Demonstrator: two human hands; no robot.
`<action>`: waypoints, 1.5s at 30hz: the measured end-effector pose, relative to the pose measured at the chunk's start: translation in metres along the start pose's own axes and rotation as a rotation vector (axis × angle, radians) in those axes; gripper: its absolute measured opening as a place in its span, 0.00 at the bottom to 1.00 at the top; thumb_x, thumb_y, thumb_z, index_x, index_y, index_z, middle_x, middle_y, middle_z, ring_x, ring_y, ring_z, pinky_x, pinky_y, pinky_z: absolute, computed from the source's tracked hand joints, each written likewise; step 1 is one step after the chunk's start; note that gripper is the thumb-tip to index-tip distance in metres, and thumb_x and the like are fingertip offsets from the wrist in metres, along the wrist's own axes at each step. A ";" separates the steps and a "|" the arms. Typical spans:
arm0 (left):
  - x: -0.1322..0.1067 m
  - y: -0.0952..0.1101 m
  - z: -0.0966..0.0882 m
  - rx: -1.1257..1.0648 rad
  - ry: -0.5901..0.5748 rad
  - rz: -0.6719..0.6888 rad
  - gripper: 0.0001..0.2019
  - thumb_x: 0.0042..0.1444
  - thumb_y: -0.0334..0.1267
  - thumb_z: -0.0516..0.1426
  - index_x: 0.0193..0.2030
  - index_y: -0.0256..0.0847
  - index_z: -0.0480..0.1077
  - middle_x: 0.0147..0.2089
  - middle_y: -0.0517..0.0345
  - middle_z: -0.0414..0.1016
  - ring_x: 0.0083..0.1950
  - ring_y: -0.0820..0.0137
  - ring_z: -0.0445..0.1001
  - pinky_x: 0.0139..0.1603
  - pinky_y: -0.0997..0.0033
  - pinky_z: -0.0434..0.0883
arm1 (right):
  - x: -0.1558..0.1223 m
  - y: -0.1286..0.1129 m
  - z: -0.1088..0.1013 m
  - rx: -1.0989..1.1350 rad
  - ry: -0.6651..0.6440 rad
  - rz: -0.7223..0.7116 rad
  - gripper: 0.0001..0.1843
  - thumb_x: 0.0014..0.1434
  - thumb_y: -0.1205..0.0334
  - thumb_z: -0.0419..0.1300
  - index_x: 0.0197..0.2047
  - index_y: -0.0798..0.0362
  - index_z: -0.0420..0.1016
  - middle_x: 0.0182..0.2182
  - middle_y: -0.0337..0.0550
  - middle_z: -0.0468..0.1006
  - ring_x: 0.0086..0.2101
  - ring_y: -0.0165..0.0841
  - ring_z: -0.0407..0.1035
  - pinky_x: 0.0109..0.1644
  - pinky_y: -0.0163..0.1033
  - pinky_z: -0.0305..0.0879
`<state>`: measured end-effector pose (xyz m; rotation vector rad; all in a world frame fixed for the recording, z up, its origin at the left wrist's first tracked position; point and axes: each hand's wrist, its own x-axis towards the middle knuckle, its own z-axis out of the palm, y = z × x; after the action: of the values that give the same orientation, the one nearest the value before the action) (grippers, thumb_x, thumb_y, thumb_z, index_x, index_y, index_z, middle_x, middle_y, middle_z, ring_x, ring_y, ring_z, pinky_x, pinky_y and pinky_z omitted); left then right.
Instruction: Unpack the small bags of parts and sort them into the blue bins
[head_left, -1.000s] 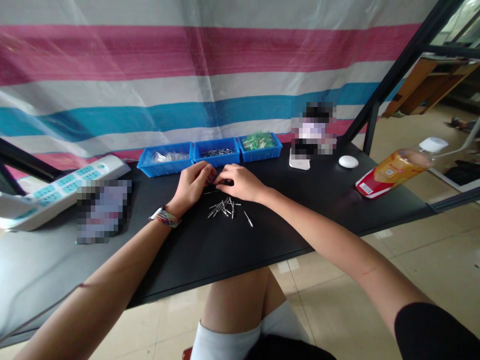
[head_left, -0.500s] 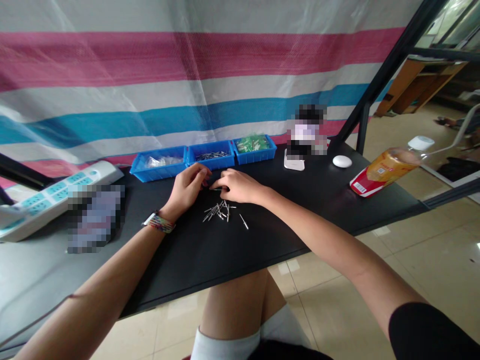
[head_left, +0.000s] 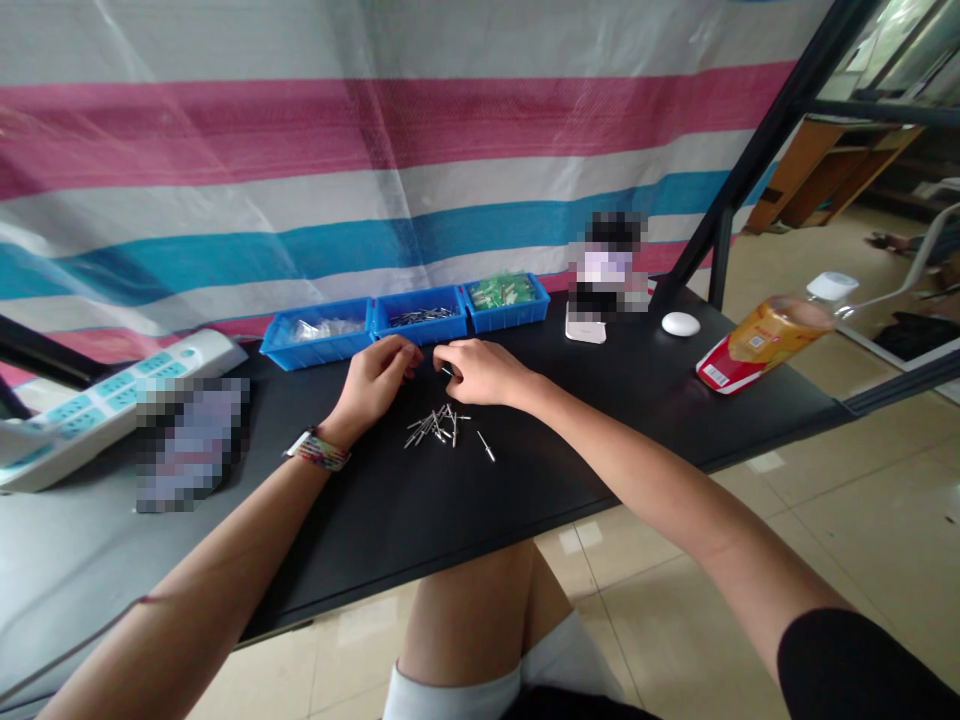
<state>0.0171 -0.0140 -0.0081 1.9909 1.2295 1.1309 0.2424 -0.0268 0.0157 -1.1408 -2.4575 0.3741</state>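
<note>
A small pile of silvery pop rivets (head_left: 435,426) lies on the black table, just below my hands, with one loose rivet (head_left: 486,446) off to its right. My right hand (head_left: 480,370) is closed, its fingertips pinching a rivet (head_left: 448,372) of which only a short shiny length shows. Left of it, a small gap away, my left hand (head_left: 379,378) rests with curled fingers in front of the bins; whatever they hold, if anything, is hidden. A watch with a woven band (head_left: 321,448) is on my left wrist.
Three blue bins stand behind my hands: one with clear plastic bags (head_left: 319,348), a middle one of rivets (head_left: 420,328), and one with green-and-white pieces (head_left: 507,307). A power strip (head_left: 127,400) lies left; a white oval case (head_left: 681,324) and a drink bottle (head_left: 765,340) are right.
My right hand has drawn slightly away from the left one, and the rivet in its fingers has turned and shows less. My left hand has barely moved. The pile looks unchanged.
</note>
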 end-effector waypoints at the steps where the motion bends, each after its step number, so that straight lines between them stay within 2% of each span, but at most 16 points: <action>1: 0.000 0.000 0.000 -0.004 -0.001 -0.003 0.14 0.68 0.46 0.57 0.38 0.40 0.78 0.33 0.55 0.79 0.31 0.68 0.76 0.32 0.71 0.71 | 0.001 0.003 0.001 0.053 0.019 0.027 0.14 0.57 0.72 0.64 0.47 0.53 0.81 0.38 0.44 0.84 0.35 0.36 0.74 0.36 0.39 0.59; 4: 0.001 0.000 0.000 -0.019 -0.010 -0.017 0.14 0.67 0.47 0.57 0.37 0.40 0.78 0.32 0.55 0.78 0.31 0.68 0.77 0.31 0.71 0.71 | 0.009 0.015 0.005 0.283 0.159 0.115 0.07 0.56 0.72 0.65 0.39 0.52 0.77 0.30 0.37 0.80 0.32 0.33 0.73 0.38 0.36 0.63; 7: 0.001 0.001 0.000 -0.047 -0.023 -0.029 0.15 0.67 0.48 0.58 0.37 0.40 0.77 0.33 0.54 0.79 0.31 0.68 0.77 0.31 0.71 0.70 | 0.017 0.024 0.011 0.611 0.317 0.234 0.06 0.58 0.67 0.67 0.33 0.52 0.73 0.29 0.36 0.80 0.29 0.31 0.74 0.35 0.35 0.67; 10: 0.000 0.003 0.000 -0.073 -0.037 -0.017 0.14 0.65 0.50 0.61 0.42 0.40 0.77 0.35 0.55 0.79 0.32 0.67 0.77 0.33 0.70 0.71 | 0.021 0.026 0.015 0.898 0.313 0.276 0.09 0.60 0.59 0.70 0.34 0.52 0.75 0.30 0.39 0.83 0.23 0.28 0.72 0.27 0.32 0.66; 12: -0.001 0.003 0.000 -0.080 -0.046 -0.005 0.15 0.64 0.51 0.63 0.45 0.41 0.77 0.34 0.57 0.79 0.32 0.67 0.76 0.33 0.70 0.71 | 0.022 0.025 0.017 0.984 0.277 0.246 0.14 0.58 0.53 0.74 0.35 0.54 0.77 0.31 0.41 0.85 0.22 0.26 0.71 0.25 0.31 0.66; 15: -0.002 0.005 0.000 -0.075 -0.049 0.013 0.15 0.64 0.51 0.64 0.44 0.41 0.77 0.31 0.58 0.77 0.31 0.67 0.75 0.32 0.70 0.69 | 0.021 0.022 0.019 1.012 0.250 0.223 0.20 0.56 0.47 0.77 0.35 0.55 0.80 0.27 0.40 0.83 0.21 0.25 0.70 0.24 0.30 0.66; 19: -0.004 0.009 -0.001 -0.024 -0.011 0.071 0.14 0.66 0.50 0.62 0.38 0.41 0.77 0.31 0.58 0.76 0.31 0.68 0.74 0.32 0.70 0.68 | 0.020 0.020 0.021 1.032 0.274 0.222 0.20 0.56 0.47 0.77 0.34 0.55 0.80 0.23 0.35 0.78 0.21 0.25 0.69 0.23 0.29 0.65; 23: -0.004 0.012 -0.002 0.030 -0.009 0.105 0.18 0.70 0.49 0.59 0.34 0.40 0.78 0.32 0.55 0.77 0.33 0.68 0.75 0.35 0.69 0.71 | 0.020 0.019 0.021 1.108 0.286 0.207 0.13 0.57 0.54 0.74 0.37 0.53 0.80 0.29 0.36 0.80 0.24 0.26 0.74 0.27 0.31 0.72; 26: -0.003 0.010 -0.001 0.000 -0.016 0.062 0.18 0.71 0.51 0.57 0.36 0.40 0.78 0.32 0.55 0.77 0.31 0.68 0.75 0.32 0.71 0.71 | 0.020 0.019 0.020 1.139 0.303 0.217 0.09 0.55 0.61 0.73 0.37 0.53 0.79 0.30 0.35 0.80 0.26 0.27 0.76 0.29 0.31 0.75; 28: -0.003 0.008 0.000 -0.030 -0.018 0.029 0.19 0.72 0.53 0.57 0.37 0.40 0.78 0.32 0.54 0.77 0.31 0.68 0.75 0.31 0.71 0.71 | 0.020 0.019 0.020 1.130 0.306 0.226 0.08 0.55 0.62 0.72 0.37 0.54 0.80 0.30 0.36 0.80 0.27 0.27 0.76 0.29 0.31 0.75; 33: -0.004 0.007 0.001 -0.102 -0.002 -0.004 0.18 0.68 0.56 0.61 0.43 0.42 0.75 0.33 0.57 0.77 0.32 0.67 0.76 0.31 0.71 0.71 | 0.020 0.020 0.023 1.078 0.292 0.241 0.17 0.59 0.49 0.74 0.36 0.54 0.80 0.31 0.39 0.83 0.25 0.26 0.74 0.27 0.30 0.73; 37: -0.007 0.012 0.001 -0.052 0.031 0.027 0.16 0.66 0.54 0.63 0.42 0.42 0.74 0.31 0.58 0.75 0.31 0.67 0.75 0.32 0.71 0.71 | 0.021 0.020 0.026 1.053 0.309 0.241 0.21 0.60 0.43 0.74 0.35 0.54 0.80 0.30 0.39 0.82 0.23 0.26 0.72 0.25 0.30 0.71; 40: -0.008 0.013 0.001 0.017 0.073 0.047 0.15 0.68 0.53 0.61 0.40 0.42 0.75 0.30 0.58 0.76 0.31 0.68 0.74 0.33 0.71 0.69 | 0.020 0.019 0.026 1.071 0.302 0.235 0.18 0.62 0.46 0.72 0.36 0.54 0.80 0.30 0.39 0.82 0.23 0.25 0.72 0.26 0.30 0.71; 45: -0.007 0.012 0.001 0.031 0.080 0.055 0.19 0.70 0.54 0.59 0.37 0.41 0.76 0.31 0.57 0.77 0.32 0.68 0.75 0.34 0.70 0.69 | 0.018 0.016 0.019 1.126 0.305 0.236 0.07 0.58 0.62 0.71 0.39 0.52 0.79 0.32 0.36 0.81 0.28 0.27 0.76 0.31 0.31 0.75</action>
<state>0.0216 -0.0252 -0.0019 2.0309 1.2463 1.2363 0.2332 -0.0040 -0.0033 -0.8439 -1.4133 1.3123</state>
